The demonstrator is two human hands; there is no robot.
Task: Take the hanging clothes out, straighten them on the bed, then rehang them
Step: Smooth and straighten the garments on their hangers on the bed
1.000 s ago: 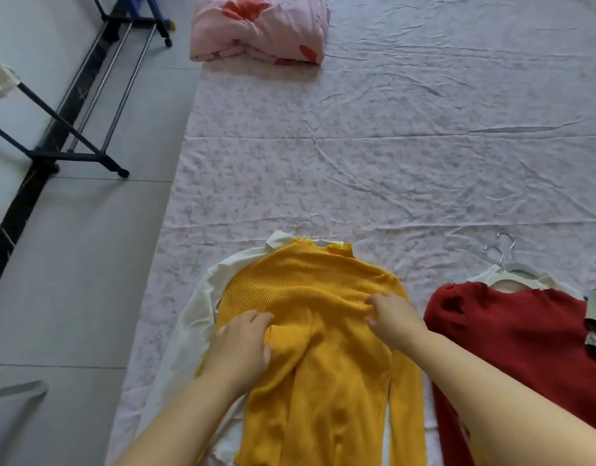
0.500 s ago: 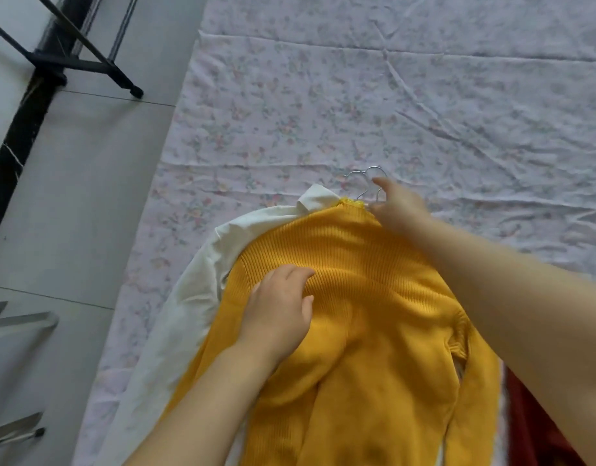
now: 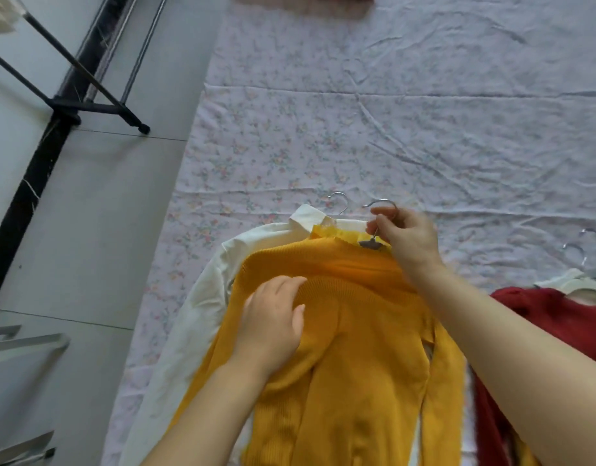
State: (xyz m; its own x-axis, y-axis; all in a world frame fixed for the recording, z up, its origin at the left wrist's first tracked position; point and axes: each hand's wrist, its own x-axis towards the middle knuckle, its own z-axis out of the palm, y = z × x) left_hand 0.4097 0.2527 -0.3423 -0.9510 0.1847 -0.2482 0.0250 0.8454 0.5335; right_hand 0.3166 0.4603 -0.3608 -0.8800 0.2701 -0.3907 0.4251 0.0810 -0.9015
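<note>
1. The mustard-yellow ribbed knit sweater (image 3: 340, 331) lies front-up on the bed's pale floral sheet (image 3: 357, 136). It is stacked on a cream-white collared shirt (image 3: 202, 297), whose edge shows along the sweater's left side.
2. The left hand (image 3: 276, 317) rests flat on the sweater's chest, fingers relaxed and gripping nothing. The right hand (image 3: 407, 237) pinches the silver wire hanger hook (image 3: 384, 205) that sticks out at the yellow neckline.
3. A second silver hook (image 3: 338, 200) lies just beside the first and seems to belong to the shirt's hanger. If the pinched hook is lifted or twisted carelessly, the two wires could snag and drag the shirt along.
4. The knit is bunched into a ridge between the hands. Pulling the hanger while the palm pins the chest could stretch the neckline or slide a shoulder off the hanger.
5. A dark red knit top (image 3: 552, 317) lies close on the right. A wide swing of the yellow sleeve could ruffle it.
</note>
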